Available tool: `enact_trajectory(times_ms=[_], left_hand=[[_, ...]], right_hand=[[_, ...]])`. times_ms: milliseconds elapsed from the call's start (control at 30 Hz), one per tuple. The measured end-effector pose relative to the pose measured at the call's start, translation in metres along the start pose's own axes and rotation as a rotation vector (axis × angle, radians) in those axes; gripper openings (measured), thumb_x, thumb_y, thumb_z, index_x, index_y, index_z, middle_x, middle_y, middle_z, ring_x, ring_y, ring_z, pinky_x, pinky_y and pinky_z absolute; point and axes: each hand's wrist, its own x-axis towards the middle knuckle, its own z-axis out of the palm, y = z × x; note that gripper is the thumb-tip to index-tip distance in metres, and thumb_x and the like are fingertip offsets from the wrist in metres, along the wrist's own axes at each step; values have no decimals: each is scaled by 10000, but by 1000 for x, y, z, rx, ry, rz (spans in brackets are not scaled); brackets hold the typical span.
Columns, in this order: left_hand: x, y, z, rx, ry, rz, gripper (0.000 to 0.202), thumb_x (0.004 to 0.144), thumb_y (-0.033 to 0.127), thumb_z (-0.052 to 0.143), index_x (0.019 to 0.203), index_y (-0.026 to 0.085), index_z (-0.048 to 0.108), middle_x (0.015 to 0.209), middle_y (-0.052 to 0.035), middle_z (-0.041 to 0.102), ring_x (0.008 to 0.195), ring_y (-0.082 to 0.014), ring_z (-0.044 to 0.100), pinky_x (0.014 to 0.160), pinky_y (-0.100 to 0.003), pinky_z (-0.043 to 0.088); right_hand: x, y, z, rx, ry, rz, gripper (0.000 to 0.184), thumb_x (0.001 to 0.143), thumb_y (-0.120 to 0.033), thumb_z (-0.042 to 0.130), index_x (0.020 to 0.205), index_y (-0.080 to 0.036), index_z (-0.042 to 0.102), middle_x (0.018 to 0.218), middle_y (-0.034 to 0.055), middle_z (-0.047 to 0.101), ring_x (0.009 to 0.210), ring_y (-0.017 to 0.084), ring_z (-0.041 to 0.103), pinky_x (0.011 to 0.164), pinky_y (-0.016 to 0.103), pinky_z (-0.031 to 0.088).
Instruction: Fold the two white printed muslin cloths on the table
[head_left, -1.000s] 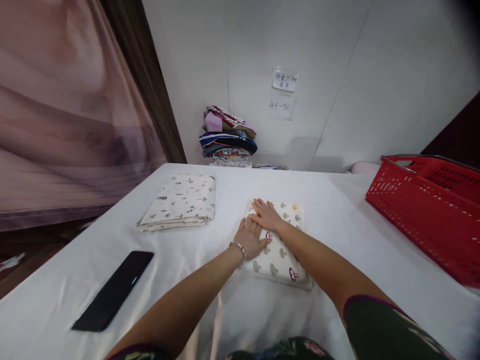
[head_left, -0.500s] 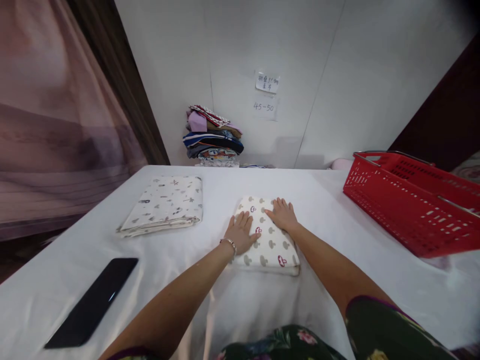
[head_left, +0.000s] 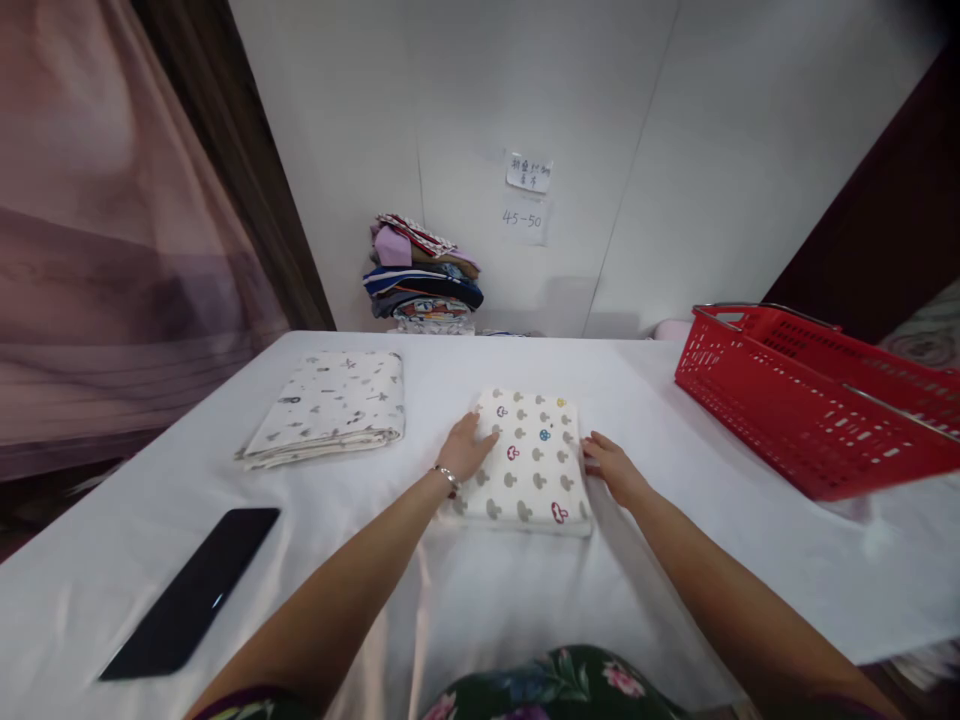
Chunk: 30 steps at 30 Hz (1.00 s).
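The person wears a dark green garment (head_left: 559,688) with a floral print. Pink blooms with paler petals show on its front, along with a purple flower, some bluish patches and green leaves. The left sleeve (head_left: 259,704) ends in a narrow purple trim, with yellowish-green bits of pattern beside it. The right sleeve (head_left: 855,706) shows only as a dark strip with a purplish edge. Both forearms are bare below the sleeves. A shiny, silver-coloured bracelet (head_left: 447,477) circles the left wrist as a slim band, its finer details too small to tell.
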Motion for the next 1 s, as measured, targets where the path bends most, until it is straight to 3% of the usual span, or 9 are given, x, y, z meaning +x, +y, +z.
enact_trajectory(times_ms=[100,267,400,533,667,833,1000], left_hand=[[3,-4,-11,-59,-47,-182,660,814,513,426,1358,148,344,1350,-128,468,1221,-234,456,992,-332,359],[8,-12,-19,-64,-102,-275,587,793,504,454,1221,104,499,1235,-171,561,1151,-275,519,918,-338,405],[13,-16,-19,-111,-156,-295,492,770,536,475,967,114,631,1118,-160,634,1040,-283,587,830,-317,448],[16,-16,-18,-206,-199,-332,474,751,546,502,917,122,633,1055,-133,666,948,-246,628,723,-269,477],[17,-15,-16,-289,-195,-355,466,743,529,527,957,124,613,1069,-126,663,932,-230,631,686,-255,478],[14,-14,-15,-350,-189,-371,458,707,532,576,925,131,606,1016,-123,676,906,-241,632,664,-264,475],[-6,-16,-11,-454,-179,-360,437,692,523,607,905,141,595,966,-115,679,856,-231,637,639,-267,488]], right_hand=[[-23,2,-4,201,-71,115,804,782,-367,596,1425,-116,182,1236,138,549,1018,215,590,745,300,546],[-36,-6,-6,149,-78,179,832,765,-392,635,1414,-95,207,1064,147,625,786,200,637,617,304,553],[-28,-11,-6,69,-186,210,699,751,-499,631,1292,-116,410,864,102,671,658,179,630,559,293,530],[-20,-11,-2,-13,-228,172,546,708,-530,665,1097,-161,561,852,77,681,659,167,628,523,250,489],[-21,-9,4,81,-169,114,589,674,-402,735,1176,-197,505,864,55,677,733,182,643,601,266,507],[-27,-11,5,199,-148,144,761,681,-321,732,1331,-229,347,982,75,657,798,209,650,659,303,533],[-28,-17,-1,256,-172,154,942,663,-271,731,1423,-220,176,1119,102,615,841,226,649,698,330,545]])
